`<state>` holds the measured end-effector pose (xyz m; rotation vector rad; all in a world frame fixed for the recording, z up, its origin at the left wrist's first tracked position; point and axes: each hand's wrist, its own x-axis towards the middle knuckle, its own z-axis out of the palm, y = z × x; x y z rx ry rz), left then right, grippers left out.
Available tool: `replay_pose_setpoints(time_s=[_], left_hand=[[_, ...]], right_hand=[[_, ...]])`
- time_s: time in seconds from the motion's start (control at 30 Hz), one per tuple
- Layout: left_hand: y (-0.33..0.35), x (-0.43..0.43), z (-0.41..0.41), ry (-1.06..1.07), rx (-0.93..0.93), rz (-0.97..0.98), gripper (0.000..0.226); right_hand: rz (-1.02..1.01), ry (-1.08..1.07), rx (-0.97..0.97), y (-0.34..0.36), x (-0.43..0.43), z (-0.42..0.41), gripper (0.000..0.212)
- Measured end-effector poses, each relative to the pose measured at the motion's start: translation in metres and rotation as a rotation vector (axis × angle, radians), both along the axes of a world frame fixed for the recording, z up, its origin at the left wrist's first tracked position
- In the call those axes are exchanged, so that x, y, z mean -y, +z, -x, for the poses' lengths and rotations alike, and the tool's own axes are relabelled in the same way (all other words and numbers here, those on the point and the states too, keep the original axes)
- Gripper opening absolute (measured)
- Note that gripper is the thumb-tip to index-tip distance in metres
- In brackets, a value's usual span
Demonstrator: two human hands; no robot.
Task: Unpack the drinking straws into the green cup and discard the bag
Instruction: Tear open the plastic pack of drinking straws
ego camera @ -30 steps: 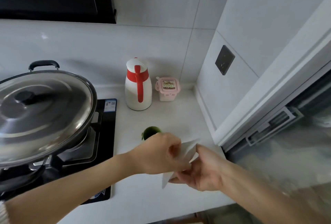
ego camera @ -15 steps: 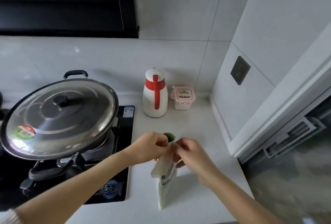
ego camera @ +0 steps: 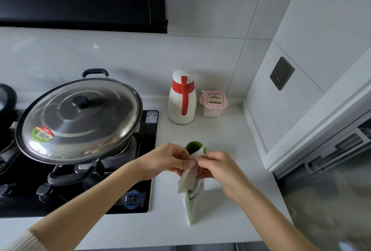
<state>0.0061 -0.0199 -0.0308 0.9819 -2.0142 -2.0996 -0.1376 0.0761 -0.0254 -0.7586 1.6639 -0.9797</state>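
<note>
A long pale green-and-white bag of straws (ego camera: pixel 192 200) hangs upright over the white counter (ego camera: pixel 224 136), its lower end near the counter's front. My left hand (ego camera: pixel 167 160) pinches the bag's top edge from the left. My right hand (ego camera: pixel 215 167) pinches the same top edge from the right, fingertips almost meeting the left hand's. The green cup (ego camera: pixel 194 147) stands just behind my hands, its rim partly hidden by the bag's top corner. The straws inside the bag do not show clearly.
A wok with a steel lid (ego camera: pixel 78 120) sits on the black gas hob (ego camera: pixel 128 190) to the left. At the back stand a white-and-red thermos jug (ego camera: pixel 182 98) and a small pink-lidded container (ego camera: pixel 213 103). A wall with a socket (ego camera: pixel 281 73) closes off the right.
The bag went from lying slanted between my hands to hanging upright, and both hands shifted to pinch its top edge. The view has also swung left, showing more of the wok.
</note>
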Motion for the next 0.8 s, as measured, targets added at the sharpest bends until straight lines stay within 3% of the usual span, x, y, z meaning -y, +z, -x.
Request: replay_pose_setpoints(time_s=[0.8], left_hand=[[-0.005, -0.012, 0.005, 0.015, 0.0, -0.081, 0.016]], right_hand=[[-0.007, 0.15, 0.239, 0.001, -0.008, 0.012, 0.021]])
